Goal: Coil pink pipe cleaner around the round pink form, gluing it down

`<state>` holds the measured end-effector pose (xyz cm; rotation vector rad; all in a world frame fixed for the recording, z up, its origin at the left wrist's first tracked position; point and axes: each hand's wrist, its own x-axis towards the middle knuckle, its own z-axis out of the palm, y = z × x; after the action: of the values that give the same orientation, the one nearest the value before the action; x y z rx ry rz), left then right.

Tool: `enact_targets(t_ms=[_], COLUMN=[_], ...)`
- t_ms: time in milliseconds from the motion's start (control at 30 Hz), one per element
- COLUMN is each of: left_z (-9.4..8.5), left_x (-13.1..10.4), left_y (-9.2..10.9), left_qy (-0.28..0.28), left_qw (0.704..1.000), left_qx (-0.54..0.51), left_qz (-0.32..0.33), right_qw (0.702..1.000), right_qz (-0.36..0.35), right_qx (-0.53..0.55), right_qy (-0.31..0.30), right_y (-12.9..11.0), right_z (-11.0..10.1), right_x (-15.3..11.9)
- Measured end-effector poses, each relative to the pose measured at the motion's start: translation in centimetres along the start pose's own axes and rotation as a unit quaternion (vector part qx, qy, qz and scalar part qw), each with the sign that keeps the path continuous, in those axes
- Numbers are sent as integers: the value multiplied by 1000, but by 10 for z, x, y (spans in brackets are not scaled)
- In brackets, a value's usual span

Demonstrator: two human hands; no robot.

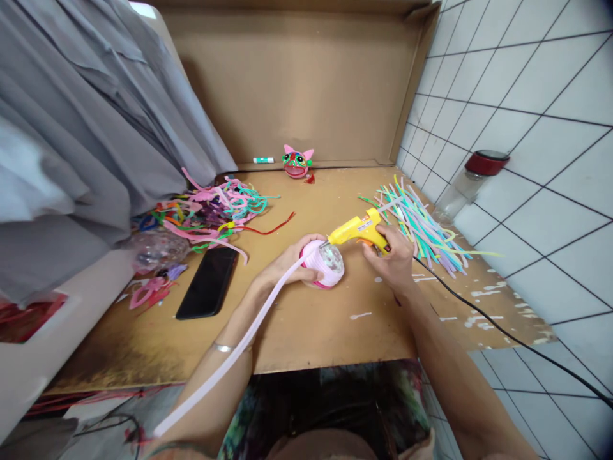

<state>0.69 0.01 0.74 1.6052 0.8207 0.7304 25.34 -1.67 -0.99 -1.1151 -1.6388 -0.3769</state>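
Note:
My left hand [293, 260] is closed around a small round piece [326, 267] wound with pale pink pipe cleaner, with a darker pink band low on its side and a clear part showing at the top. A long pale pink strip [249, 332] runs from this piece down over my left forearm. In my right hand [395, 255] is a yellow glue gun [357, 229], its metal nozzle at the upper edge of the round piece. A black cord [472, 306] trails from the gun to the lower right.
Colourful pipe cleaners [215, 207] lie heaped at the left, with a black phone [207, 284] near them. More strips [421, 223] and a red-lidded jar [467, 185] are at the right. A pink-eared figure [297, 163] and a glue stick [263, 160] sit at the back.

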Motion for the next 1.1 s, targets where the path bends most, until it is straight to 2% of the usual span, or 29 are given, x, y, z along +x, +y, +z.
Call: enact_targets(t_ms=[533, 767, 967, 1100], left_z=[0, 0, 2, 2], left_x=[0, 0, -1, -1], left_y=[-1, 1, 3, 2], left_qy=[-1, -1, 0, 0], left_qw=[1000, 1000, 1000, 1000], left_qx=[0, -3, -8, -6], left_qz=[-3, -6, -8, -11], right_qw=[1000, 999, 1000, 1000], right_qz=[-21, 34, -4, -6], right_qx=[12, 25, 22, 18], right_qy=[14, 8, 5, 7], right_y=[1, 5, 1, 1], right_z=[-1, -2, -2, -1], right_x=[1, 0, 1, 1])
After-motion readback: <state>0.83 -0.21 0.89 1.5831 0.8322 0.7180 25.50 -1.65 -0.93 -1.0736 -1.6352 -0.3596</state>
